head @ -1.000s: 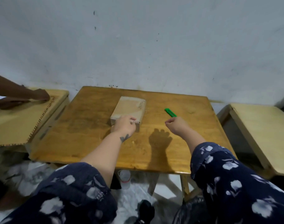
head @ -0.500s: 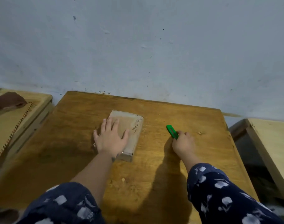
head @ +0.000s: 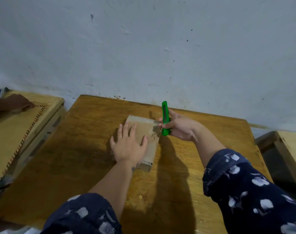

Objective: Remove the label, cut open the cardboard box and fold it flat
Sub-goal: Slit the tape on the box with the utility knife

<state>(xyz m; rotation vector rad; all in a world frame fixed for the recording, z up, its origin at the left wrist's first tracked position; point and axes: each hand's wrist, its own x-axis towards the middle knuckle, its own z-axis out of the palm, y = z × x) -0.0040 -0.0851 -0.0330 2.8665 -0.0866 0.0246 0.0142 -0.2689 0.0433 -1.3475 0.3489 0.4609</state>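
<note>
Right hand has picked the cutter up off the bench, now gripped at the box's far corner; left hand lies open on the box, so cutting's next.

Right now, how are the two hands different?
The left hand lies flat and open on the cardboard box, fingers spread, pressing it onto the table. The right hand is raised beside the box's far right corner, curled shut around a green knife that stands nearly upright. Both hands are bare, with dark flowered sleeves behind them.
</note>
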